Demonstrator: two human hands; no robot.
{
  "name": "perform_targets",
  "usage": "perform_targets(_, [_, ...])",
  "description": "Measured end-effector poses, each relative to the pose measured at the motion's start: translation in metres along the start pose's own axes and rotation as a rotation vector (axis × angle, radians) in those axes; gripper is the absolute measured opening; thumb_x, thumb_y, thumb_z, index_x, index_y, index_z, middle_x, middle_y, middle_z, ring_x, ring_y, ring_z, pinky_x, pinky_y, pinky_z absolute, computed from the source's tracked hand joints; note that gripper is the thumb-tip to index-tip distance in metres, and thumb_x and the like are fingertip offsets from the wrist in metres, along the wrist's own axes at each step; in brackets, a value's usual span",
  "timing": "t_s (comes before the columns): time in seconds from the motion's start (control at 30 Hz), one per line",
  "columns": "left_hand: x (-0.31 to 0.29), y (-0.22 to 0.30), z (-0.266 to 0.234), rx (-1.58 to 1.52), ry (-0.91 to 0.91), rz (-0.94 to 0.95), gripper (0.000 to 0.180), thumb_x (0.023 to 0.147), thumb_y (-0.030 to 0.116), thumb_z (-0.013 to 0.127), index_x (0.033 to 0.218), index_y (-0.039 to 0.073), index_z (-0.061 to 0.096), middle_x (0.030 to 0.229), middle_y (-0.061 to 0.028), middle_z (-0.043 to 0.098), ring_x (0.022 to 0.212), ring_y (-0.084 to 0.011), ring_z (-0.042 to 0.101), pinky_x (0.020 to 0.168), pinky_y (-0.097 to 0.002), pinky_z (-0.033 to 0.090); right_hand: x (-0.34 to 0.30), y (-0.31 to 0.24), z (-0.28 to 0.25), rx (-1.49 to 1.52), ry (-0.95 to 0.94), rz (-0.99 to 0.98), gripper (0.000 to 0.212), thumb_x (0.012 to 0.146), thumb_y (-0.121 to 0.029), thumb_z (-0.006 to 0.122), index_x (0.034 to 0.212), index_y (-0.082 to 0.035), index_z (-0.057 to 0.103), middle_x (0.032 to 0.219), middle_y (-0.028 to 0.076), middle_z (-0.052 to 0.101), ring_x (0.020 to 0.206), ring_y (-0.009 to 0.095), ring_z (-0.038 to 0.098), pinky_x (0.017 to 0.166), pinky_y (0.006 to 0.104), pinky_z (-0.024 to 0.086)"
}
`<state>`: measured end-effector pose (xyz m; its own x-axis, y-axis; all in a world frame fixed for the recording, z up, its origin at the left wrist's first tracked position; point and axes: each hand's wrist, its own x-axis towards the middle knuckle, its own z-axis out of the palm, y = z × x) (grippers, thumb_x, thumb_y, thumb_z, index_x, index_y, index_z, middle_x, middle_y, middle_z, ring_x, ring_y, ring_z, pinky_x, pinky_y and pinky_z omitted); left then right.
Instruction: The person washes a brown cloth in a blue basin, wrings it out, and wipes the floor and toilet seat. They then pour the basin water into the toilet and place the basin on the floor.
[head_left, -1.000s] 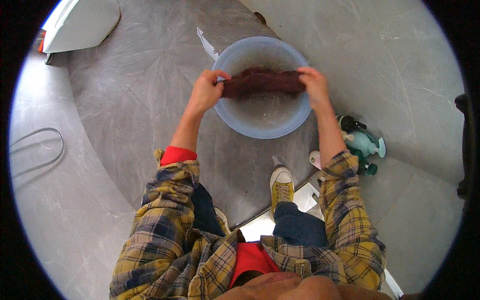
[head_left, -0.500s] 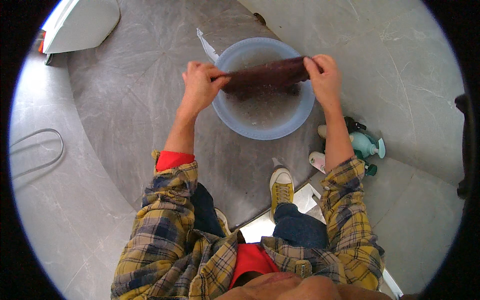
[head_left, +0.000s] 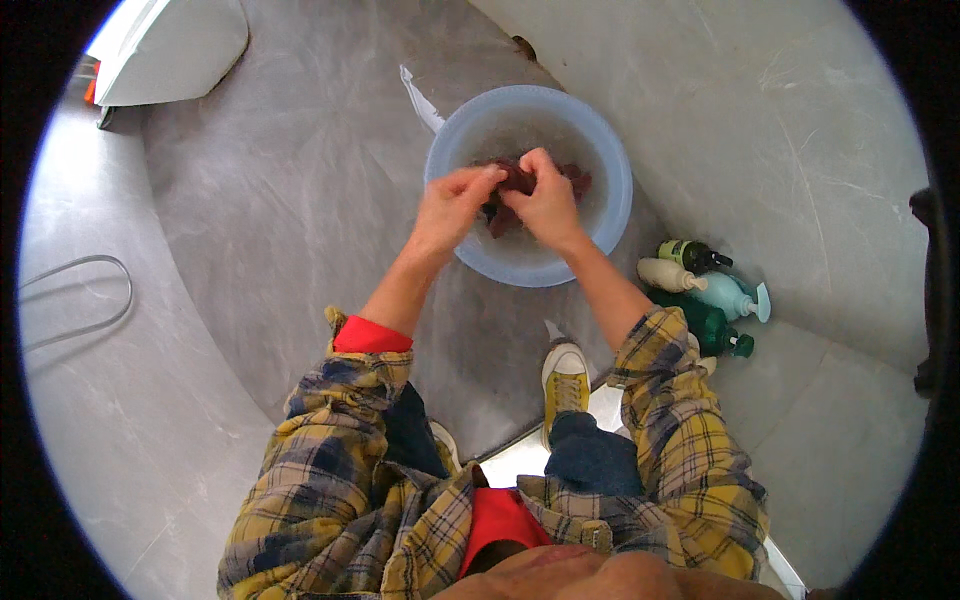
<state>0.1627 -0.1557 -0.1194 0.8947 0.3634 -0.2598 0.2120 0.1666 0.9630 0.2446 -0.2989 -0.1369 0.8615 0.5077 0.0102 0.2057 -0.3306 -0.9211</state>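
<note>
Across the centre and left of the frame: dark grey, marble-veined floor [head_left: 300, 200]. At right: paler grey, marble-veined wall tile [head_left: 760, 130], with seams visible. At left: light grey tiled surface [head_left: 110, 420], bordered by a curved edge and crossed by a bent metal bar [head_left: 128, 285]. At lower centre: yellow, navy and tan plaid shirt [head_left: 310, 480], with cuffs turned back. At upper centre, on the floor: round translucent blue plastic basin [head_left: 528, 272], containing cloudy liquid. At upper left: white, box-like fixture [head_left: 180, 60]. Right of centre, clustered near the wall: dark green bottle [head_left: 705, 322], pale turquoise pump bottle [head_left: 722, 294], cream bottle [head_left: 668, 274] and black-capped bottle [head_left: 685, 252]. Below the basin: yellow lace-up sneaker [head_left: 566, 385]. Over the basin: left hand [head_left: 450, 205] and right hand [head_left: 548, 205], close together, both pinching with bent fingers. Gripped between both: bunched dark maroon cloth [head_left: 517, 180], spread partly into the basin. On the black-capped bottle: yellow-green label [head_left: 678, 250], with print too small to read.
</note>
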Motion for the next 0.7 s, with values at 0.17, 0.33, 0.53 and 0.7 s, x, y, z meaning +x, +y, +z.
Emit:
perform_targets(0.17, [0.001,-0.002,-0.015,-0.220,0.016,-0.674,0.054,0.095,0.049,0.044,0.124,0.003,0.051,0.111,-0.0109,0.061,0.093,-0.0212,0.063,0.077,-0.0380,0.054,-0.007,-0.050,-0.017,0.090,0.094,-0.055,0.028,0.072,-0.004,0.072,0.083,-0.006,0.046,0.068,0.005,0.048,0.062,0.016,0.047,0.060,0.0305,0.045])
perform_targets(0.33, [0.010,-0.024,0.007,-1.011,-0.512,-0.547,0.064,0.095,0.057,0.038,0.134,0.007,0.044,0.119,-0.0148,0.057,0.107,-0.0287,0.057,0.095,-0.0412,0.045,-0.046,-0.088,-0.007,0.131,-0.102,-0.300,0.029,0.073,-0.002,0.074,0.078,-0.008,0.046,0.079,0.004,0.061,0.070,0.009,0.051,0.063,0.0264,0.045])
perform_targets(0.53, [0.011,-0.041,0.014,-0.769,-0.361,-0.358,0.034,0.093,0.035,0.048,0.109,0.006,0.056,0.109,-0.0148,0.059,0.098,-0.0268,0.058,0.089,-0.0413,0.048,-0.051,-0.092,-0.029,0.075,-0.118,-0.546,0.031,0.072,0.002,0.074,0.079,-0.008,0.045,0.082,0.007,0.062,0.076,0.012,0.057,0.066,0.0282,0.047])
perform_targets(0.7, [-0.002,-0.023,0.032,-0.949,-0.029,-0.540,0.028,0.090,0.013,0.049,0.117,0.005,0.052,0.114,-0.0119,0.057,0.106,-0.0244,0.056,0.089,-0.0416,0.049,0.001,-0.029,-0.083,0.399,0.343,0.040,0.027,0.079,-0.006,0.072,0.095,-0.006,0.050,0.095,0.004,0.061,0.082,0.012,0.057,0.073,0.0264,0.049])
